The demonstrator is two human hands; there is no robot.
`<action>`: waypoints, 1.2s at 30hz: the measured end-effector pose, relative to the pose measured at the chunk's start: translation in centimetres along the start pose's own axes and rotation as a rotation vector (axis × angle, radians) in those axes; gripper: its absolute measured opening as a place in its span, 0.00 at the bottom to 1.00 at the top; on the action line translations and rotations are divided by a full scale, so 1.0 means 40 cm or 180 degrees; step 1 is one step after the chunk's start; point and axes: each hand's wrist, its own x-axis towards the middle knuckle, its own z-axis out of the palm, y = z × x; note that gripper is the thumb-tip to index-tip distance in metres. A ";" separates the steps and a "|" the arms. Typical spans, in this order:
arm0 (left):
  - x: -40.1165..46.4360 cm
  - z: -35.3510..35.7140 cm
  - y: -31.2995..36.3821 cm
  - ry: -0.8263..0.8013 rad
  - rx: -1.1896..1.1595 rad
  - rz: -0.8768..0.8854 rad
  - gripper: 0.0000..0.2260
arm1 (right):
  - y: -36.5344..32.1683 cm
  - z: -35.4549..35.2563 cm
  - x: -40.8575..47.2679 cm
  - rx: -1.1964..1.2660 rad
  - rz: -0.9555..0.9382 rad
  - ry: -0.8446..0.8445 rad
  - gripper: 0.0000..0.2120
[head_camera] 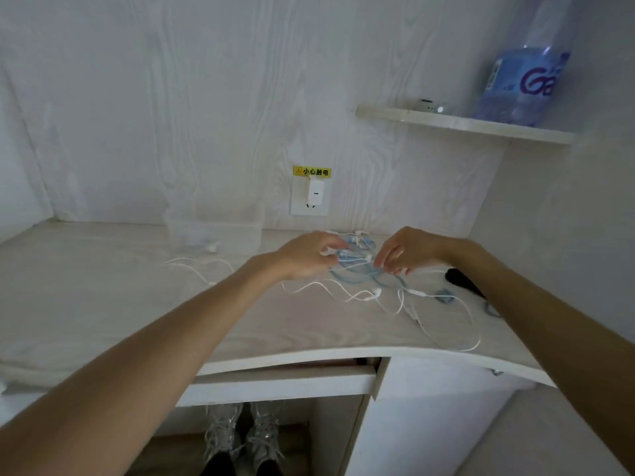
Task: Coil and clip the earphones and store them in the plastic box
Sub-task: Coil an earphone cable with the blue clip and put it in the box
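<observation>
A tangle of light blue earphones (357, 273) and white earphones (371, 295) lies on the pale desk (120, 286) below the wall socket. My left hand (305, 257) pinches a cable at the left side of the blue tangle. My right hand (409, 250) pinches a strand at its right side with curled fingers. White cable loops trail toward the desk's front edge (457, 338) and off to the left (196, 266). A clear plastic box (214, 225) stands at the back against the wall, left of the hands, with something white inside. Small blue-grey clips (445, 296) lie to the right.
A white charger (315, 192) sits in the wall socket under a yellow sticker. A black object (462, 281) lies by my right forearm. A shelf (464, 125) at upper right holds a large water bottle (522, 77). Shoes (240, 438) stand under the desk.
</observation>
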 end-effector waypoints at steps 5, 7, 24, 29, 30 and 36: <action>0.056 0.065 -0.033 -0.0270 0.0719 -0.0662 0.22 | 0.071 -0.005 -0.006 0.0202 0.0271 0.0214 0.15; 0.053 0.068 -0.053 -0.0040 0.0751 -0.0496 0.13 | 0.095 -0.008 0.001 0.0257 0.0287 0.0339 0.14; -0.111 -0.322 -0.159 0.0923 -0.0649 -0.1161 0.07 | -0.131 0.042 0.122 0.1417 -0.0595 0.0452 0.18; -0.210 -0.325 -0.234 0.0468 -0.0914 -0.1320 0.09 | -0.104 0.017 0.097 0.1061 -0.0302 0.0365 0.15; -0.218 -0.320 -0.239 0.0458 -0.1168 -0.1275 0.08 | -0.102 0.012 0.088 0.0955 -0.0262 0.0343 0.13; -0.182 -0.271 -0.160 0.0595 -0.1347 -0.0911 0.11 | -0.110 -0.061 0.026 0.1900 -0.0142 0.0536 0.14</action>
